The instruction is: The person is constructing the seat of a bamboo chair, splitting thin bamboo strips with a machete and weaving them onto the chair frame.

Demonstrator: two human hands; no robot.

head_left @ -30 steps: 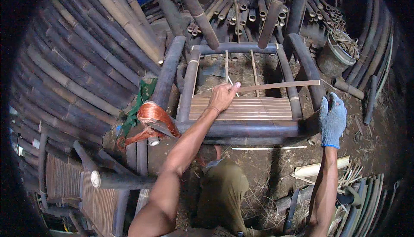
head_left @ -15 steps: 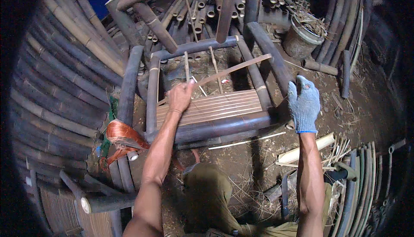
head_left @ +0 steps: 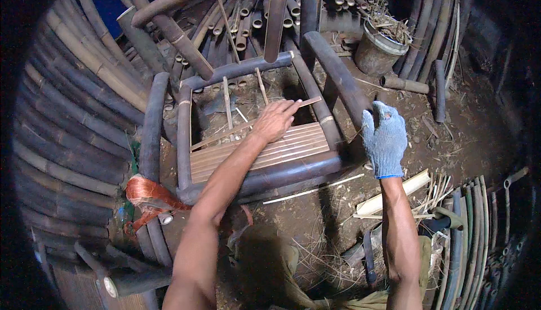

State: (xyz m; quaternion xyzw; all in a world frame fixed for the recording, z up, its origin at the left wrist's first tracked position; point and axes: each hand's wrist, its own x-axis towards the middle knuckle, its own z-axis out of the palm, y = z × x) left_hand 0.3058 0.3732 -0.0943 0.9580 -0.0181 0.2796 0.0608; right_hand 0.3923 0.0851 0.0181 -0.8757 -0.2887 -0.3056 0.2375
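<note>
Head view showed the left hand (head_left: 274, 120), fingers together, pressing a slat (head_left: 253, 124) on the half-slatted seat (head_left: 259, 152); gloved right hand (head_left: 385, 140) hovered, fingers apart; far half lay open.

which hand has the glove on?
The right hand, in a blue-grey knit glove, by the chair's right arm rail. The left hand is bare, resting on a thin slat.

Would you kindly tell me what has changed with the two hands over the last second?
The gloved right hand has come in from the open ground to the chair's right arm rail, fingers open, beside or touching it. The bare left hand stays on the thin slat lying across the slatted seat. The chair frame itself seems unmoved; only the head view shifted.
</note>
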